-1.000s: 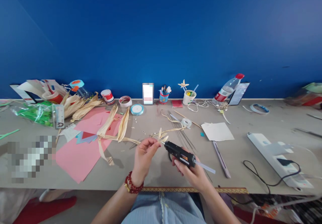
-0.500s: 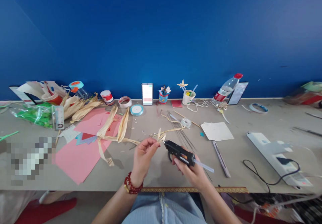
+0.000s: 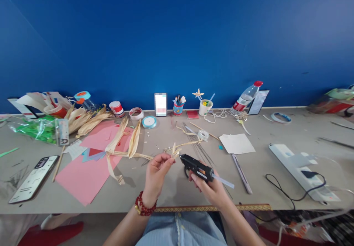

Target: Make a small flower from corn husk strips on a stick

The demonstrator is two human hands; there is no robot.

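Note:
Between thumb and fingertips, my left hand [image 3: 158, 170] pinches a small pale piece of corn husk [image 3: 175, 151] shaped like petals. My right hand [image 3: 209, 184] is wrapped round a black glue gun [image 3: 197, 167], with a clear glue stick [image 3: 224, 181] poking out of its back end. The gun's nozzle points left and is right beside the husk piece; whether they touch is too small to tell. Dried husk strips [image 3: 134, 155] lie left of my left hand. Thin wires [image 3: 201, 147] rest on the table behind the gun.
Pink paper [image 3: 83, 179] and a phone [image 3: 34, 179] lie at the left. A utility knife [image 3: 242, 174], white paper [image 3: 238, 144] and a power strip [image 3: 301, 172] are at the right. Cups, tape rolls and a tilted bottle [image 3: 246, 98] line the wall.
The view has shifted slightly. Both hands keep nearly the same pose, with the husk piece and the glue gun still held close together.

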